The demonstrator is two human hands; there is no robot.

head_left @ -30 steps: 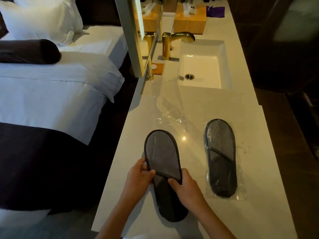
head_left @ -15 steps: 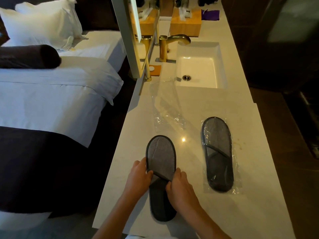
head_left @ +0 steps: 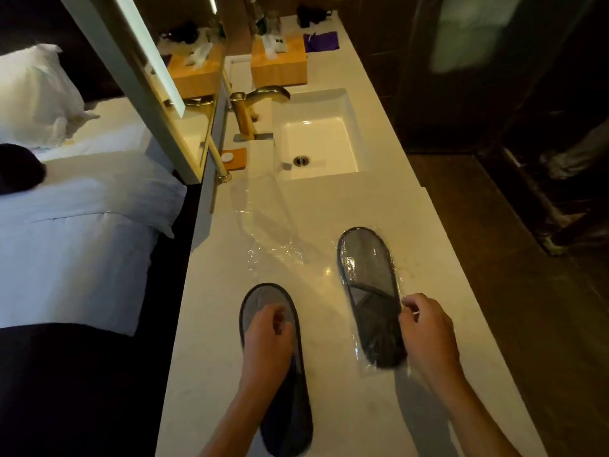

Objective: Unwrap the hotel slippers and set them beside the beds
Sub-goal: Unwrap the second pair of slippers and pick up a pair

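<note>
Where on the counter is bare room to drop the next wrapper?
Bare stone lies right of the wrapped slipper and between sink and that slipper. The empty wrapper crowds the left middle; the unwrapped slipper and both hands crowd the near part.

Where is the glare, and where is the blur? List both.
Head view: glare glints off the empty plastic wrap and the countertop beside the wrapped slipper; the left hand is slightly motion-blurred; wide-angle distortion bends the counter edges; the right side is dark.
</note>
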